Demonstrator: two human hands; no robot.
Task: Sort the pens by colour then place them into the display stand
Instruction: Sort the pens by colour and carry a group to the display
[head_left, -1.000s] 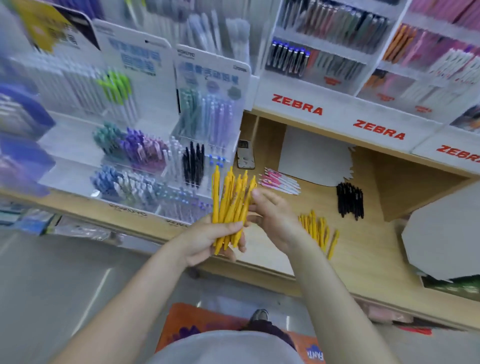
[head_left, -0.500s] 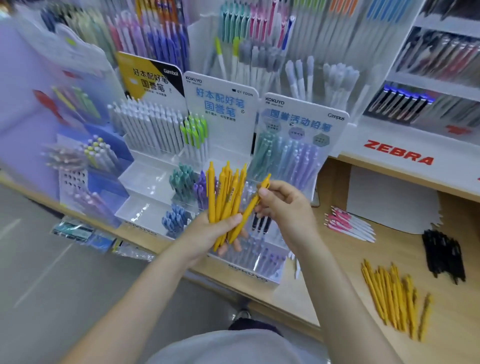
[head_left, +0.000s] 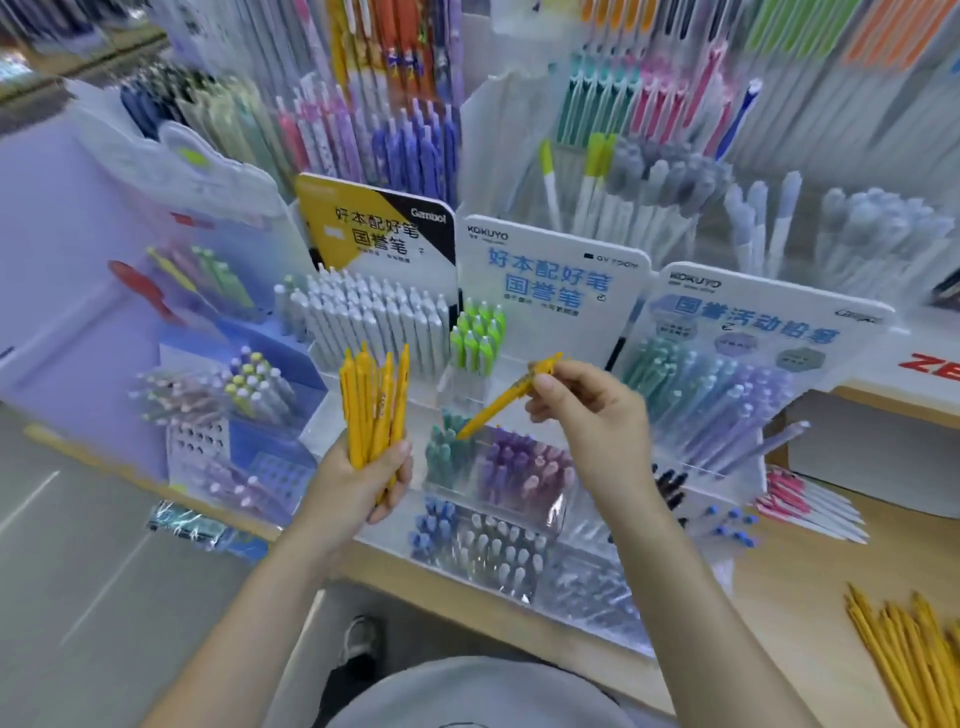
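A clear tiered display stand fills the middle of the frame, its compartments crowded with upright pens: white pens in the upper row, green pens just right of them, teal pens and purple pens in the middle row, blue pens at the front. Printed sign cards stand behind the rows. The stand rests on a wooden table. At the lower right of the frame a loose pile of yellow pens lies on the table, and pink-and-white pens lie at the right edge, beside the stand.

The left hand, left of centre, has its fingers wrapped round a bundle of yellow pens held upright, their tops fanning above the fist in front of the white pens. The right hand, right of centre, pinches a single yellow pen near its upper end between thumb and fingertips. That pen slants down to the left, its tip just over the teal pens; whether it touches them cannot be told.
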